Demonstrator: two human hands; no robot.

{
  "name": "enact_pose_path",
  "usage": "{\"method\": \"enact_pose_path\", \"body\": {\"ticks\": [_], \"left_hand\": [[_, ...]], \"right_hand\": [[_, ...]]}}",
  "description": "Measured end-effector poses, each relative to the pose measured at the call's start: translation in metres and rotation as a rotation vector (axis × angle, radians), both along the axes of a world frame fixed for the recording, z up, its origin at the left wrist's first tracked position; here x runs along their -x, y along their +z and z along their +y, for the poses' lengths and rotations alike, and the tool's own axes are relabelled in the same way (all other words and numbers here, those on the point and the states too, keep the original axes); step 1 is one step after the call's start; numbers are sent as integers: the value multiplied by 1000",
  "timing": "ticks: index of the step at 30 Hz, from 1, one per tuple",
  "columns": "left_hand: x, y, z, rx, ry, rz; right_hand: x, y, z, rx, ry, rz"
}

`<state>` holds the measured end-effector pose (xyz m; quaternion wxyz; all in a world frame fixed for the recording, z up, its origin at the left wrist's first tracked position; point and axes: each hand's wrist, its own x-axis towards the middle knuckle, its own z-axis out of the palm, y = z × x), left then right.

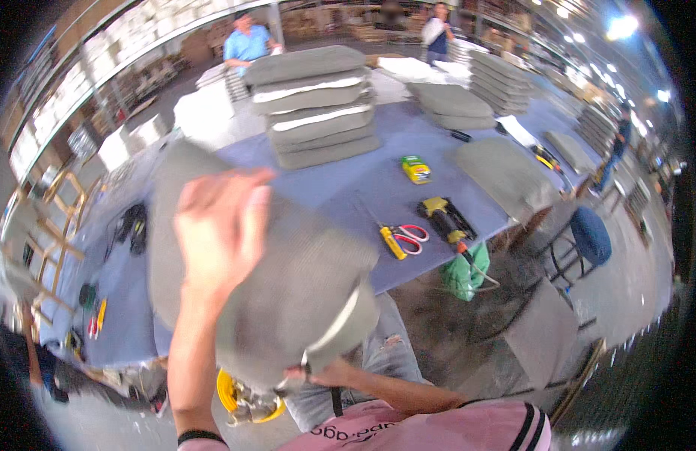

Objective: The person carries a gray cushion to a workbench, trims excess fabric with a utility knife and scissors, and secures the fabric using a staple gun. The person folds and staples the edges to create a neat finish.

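Note:
A grey fabric cushion (288, 278) is tilted in front of me, partly over the blue-covered table's near edge. A white strip (340, 323) shows along its side close to my body. My left hand (220, 229) lies over the cushion's upper face, thumb apart from the fingers; motion blurs it somewhat. Down at the cushion's lower corner, my right hand (318, 373) is closed on the edge, its fingertips partly hidden. To the cushion's right on the table lie red-handled scissors (414, 239), a yellow-handled tool (393, 242) and a black and yellow staple gun (446, 218).
Behind stands a tall stack of grey cushions (318, 113). A yellow-green tape measure (416, 169) and a flat grey cushion (506, 177) lie farther right. A green bag (466, 274) hangs by the table edge. A blue stool (591, 234) stands right. Other people are beyond the table.

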<state>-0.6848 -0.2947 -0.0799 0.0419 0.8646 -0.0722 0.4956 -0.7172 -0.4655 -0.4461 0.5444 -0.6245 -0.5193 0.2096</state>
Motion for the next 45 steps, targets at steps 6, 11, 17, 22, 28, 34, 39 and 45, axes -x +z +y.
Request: {"method": "enact_pose_path", "body": {"ticks": [6,11,17,22,28,34,39,45], "left_hand": [[40,-207,55,154,148,529],[85,-326,37,282,316,520],[100,-315,21,487,188,490],[101,-312,7,630,123,590],[92,-309,3,512,97,581],[85,-274,-20,265,101,861],[46,-292,-53,57,333,807],[37,-332,-49,46,284,710]], "right_hand": [[-77,22,-37,427,-147,491],[-82,-10,-115,387,-213,573],[-57,2,-95,364,-181,571],[-49,2,-49,412,-290,845],[-72,1,-16,366,-372,911],[-72,11,-20,373,-346,939],[-88,14,-18,418,-388,663],[-94,0,-27,532,-294,592]]}}
